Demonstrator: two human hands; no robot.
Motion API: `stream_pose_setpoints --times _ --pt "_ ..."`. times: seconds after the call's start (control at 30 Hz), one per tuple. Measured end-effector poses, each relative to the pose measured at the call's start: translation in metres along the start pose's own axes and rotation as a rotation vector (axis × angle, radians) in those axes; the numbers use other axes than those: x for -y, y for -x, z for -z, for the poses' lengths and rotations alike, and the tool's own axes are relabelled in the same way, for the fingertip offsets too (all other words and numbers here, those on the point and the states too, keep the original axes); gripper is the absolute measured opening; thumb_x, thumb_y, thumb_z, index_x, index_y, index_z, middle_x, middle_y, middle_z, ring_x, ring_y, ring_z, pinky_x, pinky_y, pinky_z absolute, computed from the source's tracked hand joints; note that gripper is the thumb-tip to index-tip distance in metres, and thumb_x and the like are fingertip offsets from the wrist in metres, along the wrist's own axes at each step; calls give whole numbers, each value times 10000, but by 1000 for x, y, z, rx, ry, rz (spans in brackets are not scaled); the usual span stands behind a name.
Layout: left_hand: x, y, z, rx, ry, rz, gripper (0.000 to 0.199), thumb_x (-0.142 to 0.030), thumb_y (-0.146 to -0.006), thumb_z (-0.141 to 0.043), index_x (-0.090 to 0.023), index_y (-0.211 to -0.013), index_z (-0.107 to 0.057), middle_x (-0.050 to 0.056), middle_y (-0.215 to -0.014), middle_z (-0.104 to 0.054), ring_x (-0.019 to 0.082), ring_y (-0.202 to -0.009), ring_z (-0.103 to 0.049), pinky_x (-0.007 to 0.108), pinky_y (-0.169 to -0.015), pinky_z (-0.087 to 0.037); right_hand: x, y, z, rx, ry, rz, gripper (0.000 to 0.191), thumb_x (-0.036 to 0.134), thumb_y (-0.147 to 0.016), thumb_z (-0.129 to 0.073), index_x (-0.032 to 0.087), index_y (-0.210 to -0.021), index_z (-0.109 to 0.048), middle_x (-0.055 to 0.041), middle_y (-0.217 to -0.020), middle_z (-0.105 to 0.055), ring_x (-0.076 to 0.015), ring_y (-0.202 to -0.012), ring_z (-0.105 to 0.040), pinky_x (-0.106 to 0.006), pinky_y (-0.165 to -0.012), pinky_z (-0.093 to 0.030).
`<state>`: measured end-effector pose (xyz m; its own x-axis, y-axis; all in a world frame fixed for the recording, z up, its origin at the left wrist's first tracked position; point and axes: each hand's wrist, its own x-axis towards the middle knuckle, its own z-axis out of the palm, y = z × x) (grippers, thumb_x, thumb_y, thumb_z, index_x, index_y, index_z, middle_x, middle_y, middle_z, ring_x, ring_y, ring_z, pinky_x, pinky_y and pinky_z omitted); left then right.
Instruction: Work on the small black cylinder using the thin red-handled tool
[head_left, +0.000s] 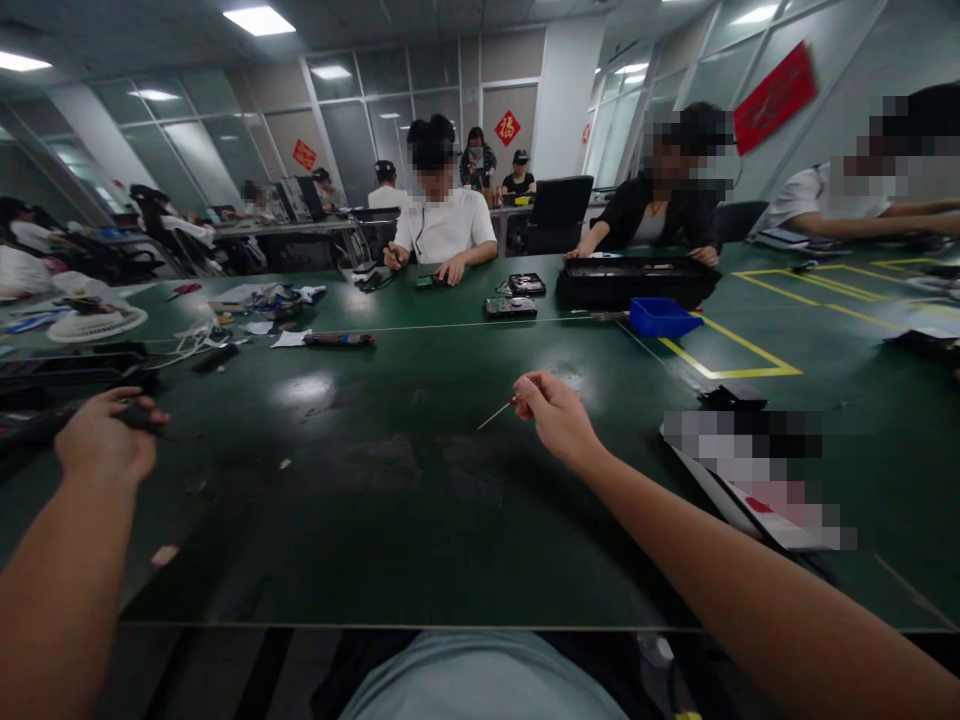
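Observation:
At the left side of the table, my left hand [105, 440] is closed around a small black object [140, 418] whose kind I cannot make out. My right hand [559, 410], right of the middle, pinches a thin screwdriver [495, 414]. Its slim metal shaft points left and down, above the green tabletop [390, 540]; my fingers hide most of the handle. A small pale scrap [165, 555] lies below my left hand.
A dark tool [339, 340], two hard drives [511, 307] [527, 284], a black tray [637, 284] and a blue bin [664, 317] lie farther back. Papers [742, 490] rest at right. Across the table, a co-worker [442, 225] handles a green circuit board [429, 281].

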<state>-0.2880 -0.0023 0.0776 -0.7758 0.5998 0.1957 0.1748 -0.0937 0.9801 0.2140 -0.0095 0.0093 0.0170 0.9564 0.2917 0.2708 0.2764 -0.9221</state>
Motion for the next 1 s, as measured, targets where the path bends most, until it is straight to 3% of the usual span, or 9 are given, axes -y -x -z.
stream_pose_setpoints --times 0.2,0.43,0.63,0.73,0.87,1.0 --pt "-29 62 -71 448 351 227 222 -26 -788 -329 -136 -777 -522 27 -631 -494 134 -567 -458 251 -562 -409 3 0 -1 5 25 -28 289 491 -952 -475 226 -885 -568 23 -626 -590 -152 -572 -554 -308 -583 -437" --pt "-37 148 -143 892 414 330 192 -75 -638 -439 -139 -764 -569 44 -700 -511 147 -587 -490 275 -592 -445 -2 -1 -1 -15 -45 2 227 455 -928 -493 236 -918 -550 13 -704 -585 -166 -666 -573 -329 -668 -467" --pt "-30 210 -178 1132 211 105 219 -105 -661 -450 -132 -799 -618 46 -741 -547 145 -654 -507 265 -609 -402 -4 -2 3 15 16 -24 213 414 -913 -506 226 -961 -590 9 -705 -608 -169 -663 -588 -332 -663 -471" --pt "-21 231 -186 1171 77 -25 224 -162 -749 -444 -144 -881 -625 45 -810 -568 157 -714 -529 288 -674 -423 -3 -2 4 20 106 -17 268 465 -916 -519 215 -899 -616 4 -675 -610 -169 -638 -587 -325 -636 -459" --pt "-3 246 -191 1178 -223 -226 381 -139 -760 -531 -163 -1138 -566 57 -981 -599 185 -841 -563 315 -769 -454 0 -1 4 17 142 -19 294 497 -894 -565 212 -846 -619 -10 -720 -656 -171 -653 -610 -328 -657 -469" --pt "17 242 -192 1144 -332 -450 369 -115 -821 -544 -164 -1187 -532 89 -1115 -601 208 -992 -577 356 -910 -464 3 1 3 6 127 -12 291 489 -892 -576 210 -816 -611 -12 -727 -665 -166 -657 -607 -322 -653 -466"
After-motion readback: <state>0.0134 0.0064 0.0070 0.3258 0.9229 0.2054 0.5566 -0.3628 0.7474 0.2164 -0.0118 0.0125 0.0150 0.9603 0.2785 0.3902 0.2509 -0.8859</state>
